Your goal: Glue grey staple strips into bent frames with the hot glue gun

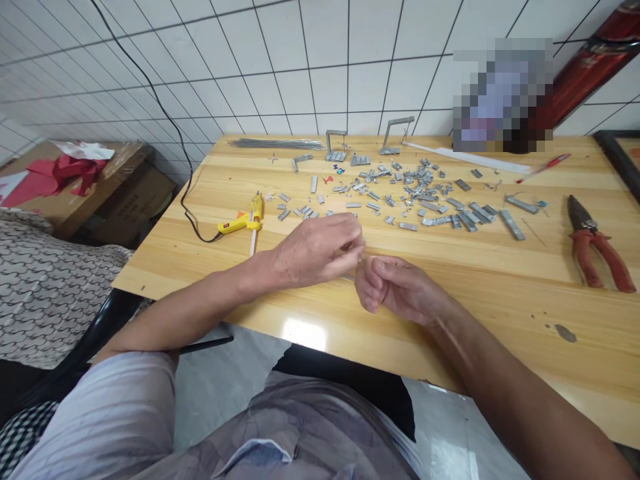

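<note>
nearly touching, left hand (320, 248) and right hand (395, 287) curl, each grip pinched closed, contents unclear.

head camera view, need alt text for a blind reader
A person's left hand and right hand are close together over a wooden table, fingers curled; anything held is too small to make out. Beyond them lie scattered grey pieces, with a yellow glue gun on the left and red-handled pliers on the right.

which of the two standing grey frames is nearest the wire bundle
The left frame, beside the right end of the wire bundle; the right frame stands by the white strip.
</note>
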`<state>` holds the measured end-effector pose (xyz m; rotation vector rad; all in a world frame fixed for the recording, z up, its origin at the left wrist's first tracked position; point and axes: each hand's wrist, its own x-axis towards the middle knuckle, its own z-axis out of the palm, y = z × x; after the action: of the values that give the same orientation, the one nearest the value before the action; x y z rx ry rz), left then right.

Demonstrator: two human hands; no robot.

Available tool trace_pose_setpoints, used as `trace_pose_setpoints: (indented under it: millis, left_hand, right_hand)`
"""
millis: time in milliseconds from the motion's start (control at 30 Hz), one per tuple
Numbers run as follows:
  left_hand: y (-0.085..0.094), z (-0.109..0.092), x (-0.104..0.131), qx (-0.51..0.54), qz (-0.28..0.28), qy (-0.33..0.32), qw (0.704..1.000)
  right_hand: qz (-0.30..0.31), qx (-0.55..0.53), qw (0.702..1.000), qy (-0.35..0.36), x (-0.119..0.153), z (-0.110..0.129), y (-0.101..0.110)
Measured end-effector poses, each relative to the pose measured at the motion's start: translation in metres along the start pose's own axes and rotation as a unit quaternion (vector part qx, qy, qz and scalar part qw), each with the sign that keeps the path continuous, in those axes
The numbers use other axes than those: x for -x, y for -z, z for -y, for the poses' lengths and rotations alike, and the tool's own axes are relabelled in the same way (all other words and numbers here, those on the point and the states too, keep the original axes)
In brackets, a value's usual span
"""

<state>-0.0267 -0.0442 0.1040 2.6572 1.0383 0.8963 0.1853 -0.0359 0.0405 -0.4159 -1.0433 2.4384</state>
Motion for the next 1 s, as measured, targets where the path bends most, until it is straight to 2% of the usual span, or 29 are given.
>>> trace_pose_setpoints:
  millis: [100, 233, 433, 567, 700, 767, 867, 967, 1000]
  left_hand:
    - [0.005, -0.001, 0.005, 0.024, 0.019, 0.036, 0.999]
    - [0.004, -0.007, 0.011, 0.053, 0.044, 0.033, 0.997]
    - [0.002, -0.007, 0.017, 0.007, 0.069, 0.047, 0.996]
    - [0.004, -0.002, 0.02, -0.064, 0.134, 0.062, 0.987]
    - [0.001, -0.007, 0.018, -0.14, 0.22, 0.104, 0.96]
    - [0.001, -0.006, 0.016, -0.154, 0.237, 0.123, 0.951]
    - [0.01, 0.015, 0.014, -0.175, 0.202, 0.178, 0.947]
    - [0.035, 0.064, 0.014, -0.221, 0.13, 0.303, 0.918]
    - [0.044, 0.084, 0.015, -0.233, 0.119, 0.327, 0.908]
  right_hand:
    - [-0.021, 0.0, 1.0, -0.002, -0.001, 0.001, -0.001]
    - [-0.064, 0.024, 0.998, 0.011, -0.003, -0.001, -0.002]
    - [-0.113, 0.066, 0.991, 0.033, -0.007, -0.005, -0.001]
    - [-0.125, 0.127, 0.983, 0.051, -0.008, -0.01, 0.0]
    - [-0.124, 0.194, 0.972, 0.05, -0.006, -0.011, -0.001]
    - [-0.124, 0.227, 0.964, 0.055, -0.004, -0.009, -0.002]
    - [-0.135, 0.266, 0.952, 0.062, -0.002, -0.005, -0.004]
    - [-0.152, 0.289, 0.943, 0.068, -0.003, -0.004, -0.004]
    - [-0.156, 0.296, 0.94, 0.068, -0.003, -0.004, -0.004]
